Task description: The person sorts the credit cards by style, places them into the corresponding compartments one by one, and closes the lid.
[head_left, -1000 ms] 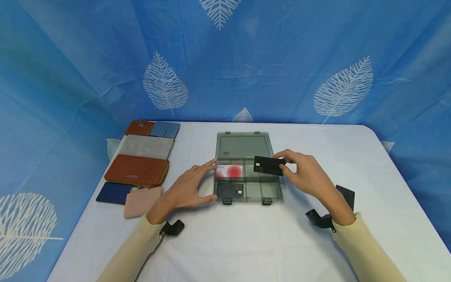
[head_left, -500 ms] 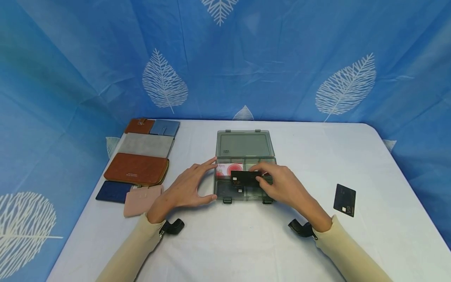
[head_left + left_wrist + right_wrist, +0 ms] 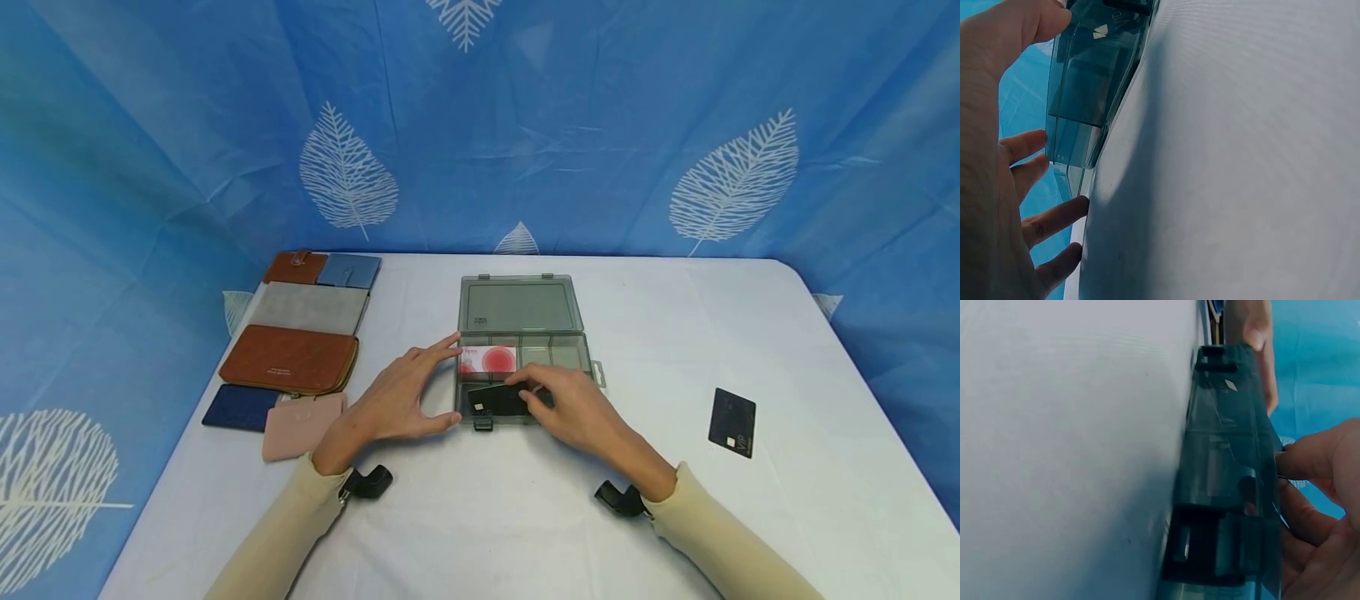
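Observation:
A smoky green, clear plastic compartment box [image 3: 570, 353] lies on the white table with its lid [image 3: 519, 305] folded back. My right hand [image 3: 577, 403] pinches a black card [image 3: 495, 403] by its right end, low over the front left compartment. The card tilts, its left end down in the compartment, and it covers the other black card there. In the back left compartment lies a white card with a red circle [image 3: 487, 360]. My left hand [image 3: 397, 398] rests at the box's left side, fingers spread, thumb [image 3: 1054, 22] at its front corner.
Several wallets and card holders lie at the left, among them a brown zip wallet [image 3: 288, 360], a grey one [image 3: 311, 307], a navy one [image 3: 238, 407] and a pink one [image 3: 303, 427]. Another black card [image 3: 732, 422] lies on the right of the table.
My right hand has carried the black card left and down from the box's right side into the front left compartment. My left hand has stayed at the box's left side.

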